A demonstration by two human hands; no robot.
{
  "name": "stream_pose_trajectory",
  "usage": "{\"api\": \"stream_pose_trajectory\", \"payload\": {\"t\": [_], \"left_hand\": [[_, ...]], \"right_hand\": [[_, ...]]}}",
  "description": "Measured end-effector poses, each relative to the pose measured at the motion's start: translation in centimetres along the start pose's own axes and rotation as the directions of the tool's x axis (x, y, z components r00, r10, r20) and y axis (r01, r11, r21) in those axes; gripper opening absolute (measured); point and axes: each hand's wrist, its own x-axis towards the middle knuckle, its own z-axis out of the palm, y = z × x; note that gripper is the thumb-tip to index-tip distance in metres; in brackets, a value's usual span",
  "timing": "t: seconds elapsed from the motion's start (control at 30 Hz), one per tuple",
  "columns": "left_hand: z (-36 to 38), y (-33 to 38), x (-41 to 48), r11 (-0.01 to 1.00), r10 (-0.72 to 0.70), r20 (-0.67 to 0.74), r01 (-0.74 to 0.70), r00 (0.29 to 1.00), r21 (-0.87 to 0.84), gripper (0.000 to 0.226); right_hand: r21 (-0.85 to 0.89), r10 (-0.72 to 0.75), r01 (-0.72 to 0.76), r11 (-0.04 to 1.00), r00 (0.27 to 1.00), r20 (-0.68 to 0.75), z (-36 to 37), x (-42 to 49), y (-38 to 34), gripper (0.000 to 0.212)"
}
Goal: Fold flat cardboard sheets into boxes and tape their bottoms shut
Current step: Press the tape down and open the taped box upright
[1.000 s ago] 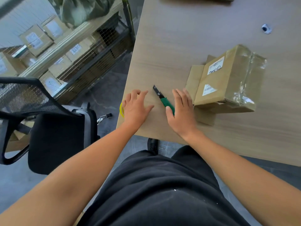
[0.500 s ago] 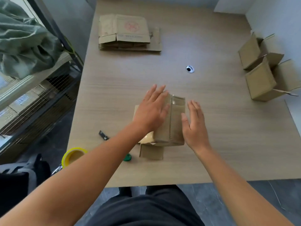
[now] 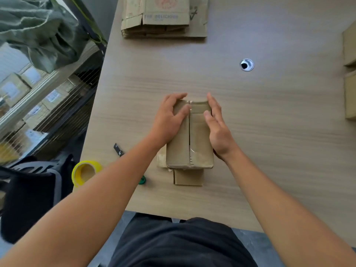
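A small brown cardboard box (image 3: pixel 198 147) stands near the front middle of the pale wood-grain table (image 3: pixel 269 132), its closed flaps facing up with clear tape along the centre seam. The left hand (image 3: pixel 169 120) lies on the box's left flap, its fingers (image 3: pixel 178 96) loosely bent over the far corner, pressing rather than gripping. The right hand (image 3: pixel 217 128) rests flat against the box's right edge with straight, released fingers. A yellow roll of tape (image 3: pixel 86 171) and a green-handled cutter (image 3: pixel 117 150) lie to the left; a stack of flat cardboard sheets (image 3: pixel 165 16) sits at the far edge.
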Motion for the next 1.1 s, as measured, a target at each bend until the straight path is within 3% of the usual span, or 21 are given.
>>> {"api": "stream_pose_trajectory", "payload": {"t": [0.1, 0.2, 0.27, 0.37, 0.47, 0.57, 0.63, 0.73, 0.83, 0.9, 1.0, 1.1], "left_hand": [[0.6, 0.0, 0.7, 0.996, -0.089, -0.061, 0.089, 0.994, -0.007, 0.021], [1.1, 0.9, 1.5, 0.988, -0.150, -0.134, 0.154, 0.980, 0.015, 0.021], [1.0, 1.4, 2.2, 0.981, -0.114, -0.154, 0.136, 0.982, 0.141, 0.026], [1.5, 1.6, 2.0, 0.962, -0.031, -0.173, 0.076, 0.985, 0.261, 0.025], [2.2, 1.6, 0.5, 0.993, -0.013, -0.290, 0.046, 0.957, 0.108, 0.025], [1.9, 2.3, -2.5, 1.000, -0.025, -0.512, 0.024, 0.859, -0.009, 0.032], [2.4, 3.2, -6.3, 0.999, -0.012, -0.481, -0.008, 0.877, -0.040, 0.040], [4.4, 3.8, -12.1, 0.999, 0.053, -0.309, -0.049, 0.949, 0.021, 0.056], [6.4, 2.6, -13.2, 1.000, -0.028, -0.246, 0.025, 0.969, -0.017, 0.068], [7.0, 1.9, -12.5, 0.970, -0.178, -0.243, 0.129, 0.953, -0.204, 0.068], [7.4, 0.2, -12.0, 0.846, -0.288, -0.213, 0.144, 0.934, -0.513, 0.062], [7.8, -0.9, -11.5, 0.691, -0.379, -0.127, 0.189, 0.917, -0.697, 0.062]], "right_hand": [[0.052, 0.036, -0.042, 0.998, 0.993, 0.109, -1.2, 1.1, -0.1, 0.056], [-0.134, 0.031, -0.012, 0.991, 0.990, 0.139, -2.2, 1.8, -1.6, 0.058], [-0.298, -0.040, 0.061, 0.953, 0.996, 0.077, -2.6, 1.6, -2.0, 0.060], [-0.330, -0.122, 0.072, 0.941, 0.983, -0.134, -2.7, -1.6, -1.7, 0.064], [-0.390, -0.195, 0.160, 0.907, 0.979, -0.053, -2.5, -6.2, -0.1, 0.069], [-0.440, -0.197, 0.184, 0.879, 0.980, 0.016, -2.3, -8.1, 1.2, 0.070], [-0.388, -0.159, 0.131, 0.912, 0.987, -0.040, -2.2, -7.7, 1.0, 0.069], [-0.247, -0.091, 0.067, 0.967, 0.992, -0.085, -2.1, -6.9, 0.7, 0.068], [-0.156, -0.065, 0.051, 0.987, 0.994, -0.089, -1.7, -7.0, 1.3, 0.070], [-0.058, -0.037, 0.031, 0.998, 0.995, -0.095, -1.5, -7.0, 1.9, 0.068], [0.094, -0.014, 0.028, 0.995, 0.990, -0.138, -0.9, -7.0, 2.6, 0.059], [0.029, -0.076, 0.093, 0.995, 0.924, -0.376, 0.6, -6.9, 3.2, 0.044]]}}
